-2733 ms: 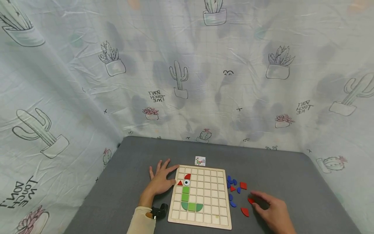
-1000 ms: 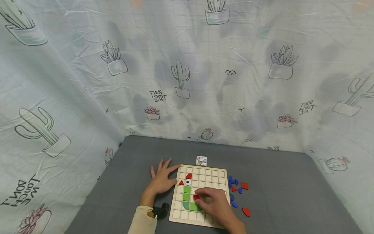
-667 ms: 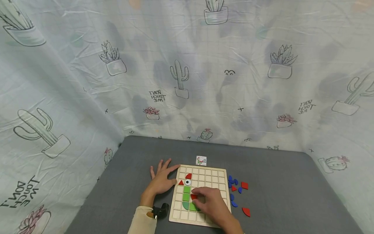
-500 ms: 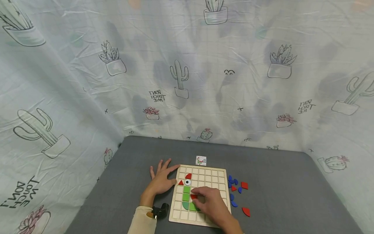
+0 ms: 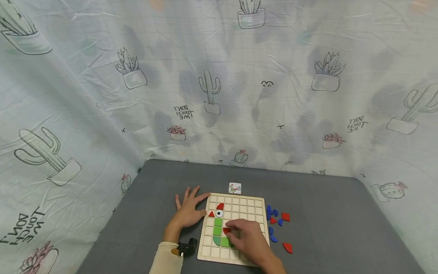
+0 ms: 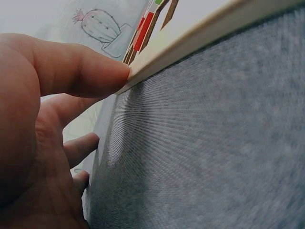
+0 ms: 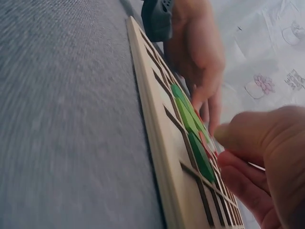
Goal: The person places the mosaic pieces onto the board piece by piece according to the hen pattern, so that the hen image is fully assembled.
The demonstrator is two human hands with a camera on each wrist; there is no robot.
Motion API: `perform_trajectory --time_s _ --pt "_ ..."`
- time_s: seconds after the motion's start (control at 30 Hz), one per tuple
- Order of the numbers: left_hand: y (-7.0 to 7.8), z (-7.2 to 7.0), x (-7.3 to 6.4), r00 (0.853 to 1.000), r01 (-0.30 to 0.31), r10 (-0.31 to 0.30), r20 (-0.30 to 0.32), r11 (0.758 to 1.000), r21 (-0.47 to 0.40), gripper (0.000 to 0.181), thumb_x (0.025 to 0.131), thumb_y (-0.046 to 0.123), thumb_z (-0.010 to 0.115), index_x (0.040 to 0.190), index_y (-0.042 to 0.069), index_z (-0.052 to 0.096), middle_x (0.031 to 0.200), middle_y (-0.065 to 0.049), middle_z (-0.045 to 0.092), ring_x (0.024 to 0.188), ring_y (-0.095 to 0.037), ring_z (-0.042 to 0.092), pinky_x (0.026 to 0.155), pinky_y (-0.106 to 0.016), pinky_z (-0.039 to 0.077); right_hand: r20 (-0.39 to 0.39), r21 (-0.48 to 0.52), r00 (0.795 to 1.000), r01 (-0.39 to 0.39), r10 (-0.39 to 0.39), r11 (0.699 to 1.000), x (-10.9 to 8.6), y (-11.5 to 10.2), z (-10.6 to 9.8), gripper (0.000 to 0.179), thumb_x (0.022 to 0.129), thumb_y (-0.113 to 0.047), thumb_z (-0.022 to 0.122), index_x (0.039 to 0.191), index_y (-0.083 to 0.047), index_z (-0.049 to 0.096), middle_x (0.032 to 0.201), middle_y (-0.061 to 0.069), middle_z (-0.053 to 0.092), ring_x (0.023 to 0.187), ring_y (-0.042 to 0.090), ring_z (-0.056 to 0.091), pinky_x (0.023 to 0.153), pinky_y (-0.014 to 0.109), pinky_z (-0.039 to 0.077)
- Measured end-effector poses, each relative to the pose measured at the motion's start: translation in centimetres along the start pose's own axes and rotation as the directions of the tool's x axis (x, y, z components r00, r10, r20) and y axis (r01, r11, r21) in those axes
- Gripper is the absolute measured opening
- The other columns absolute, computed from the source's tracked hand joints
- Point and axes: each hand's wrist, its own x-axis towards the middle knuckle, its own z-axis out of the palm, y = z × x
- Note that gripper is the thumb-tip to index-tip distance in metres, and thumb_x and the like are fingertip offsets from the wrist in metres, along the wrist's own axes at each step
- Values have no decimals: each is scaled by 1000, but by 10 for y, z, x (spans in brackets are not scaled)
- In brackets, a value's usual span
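Spreading its fingers apart, the left hand touches the edge of the wooden board between nine and eleven o'clock, presumably so that we hold it steady. Thumb and fingertips of the right hand pinch the red piece, at three o'clock from a green square; we judge this light hold suits fine alignment. We see the piece flat, its twelve-o'clock edge straight, the rest partly hidden.

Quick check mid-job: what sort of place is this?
Probably a small curtained-off tabletop workspace, judging by the cactus-print cloth hung behind and at the sides, the gray table, and the wooden grid board with colored shapes on it.
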Motion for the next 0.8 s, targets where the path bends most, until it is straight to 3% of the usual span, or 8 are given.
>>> perform_trajectory --time_s 0.33,0.5,0.63,0.73,0.8 --pt "1 0 -1 1000 4 -4 4 1000 -8 66 90 11 73 155 21 66 179 -21 30 169 -52 4 125 -78 -20 -75 19 992 -95 96 995 -33 24 -44 29 85 -9 93 112 -17 85 108 -10 84 96 9 81 83 32 67" --pt "2 -1 0 1000 -1 1 5 1000 -10 65 91 11 73 155 20 65 179 -22 30 169 -53 4 124 -79 -20 -183 -24 968 -179 172 984 -52 39 -75 33 81 -7 96 111 -17 86 104 -10 84 92 9 81 77 30 67" --pt "0 0 0 1000 0 0 4 1000 -9 65 91 11 73 155 21 66 179 -21 30 169 -53 4 124 -79 -20 -266 -94 945 -223 192 970 -62 54 -98 37 77 -6 98 110 -16 86 101 -8 85 92 4 80 79 18 63" --pt "-1 0 0 1000 -5 5 1 1000 -12 65 90 11 74 154 21 66 179 -22 30 169 -53 5 124 -79 -20 -296 -127 933 -253 207 959 -66 65 -112 37 77 -6 98 110 -14 86 101 -6 85 91 7 81 80 10 59" --pt "-1 0 -1 1000 -6 6 0 1000 -13 66 90 11 74 154 20 66 179 -22 30 168 -53 5 124 -79 -20 -309 -144 925 -275 220 951 -66 70 -119 36 78 -6 97 111 -13 86 103 -4 86 90 11 82 80 12 60"
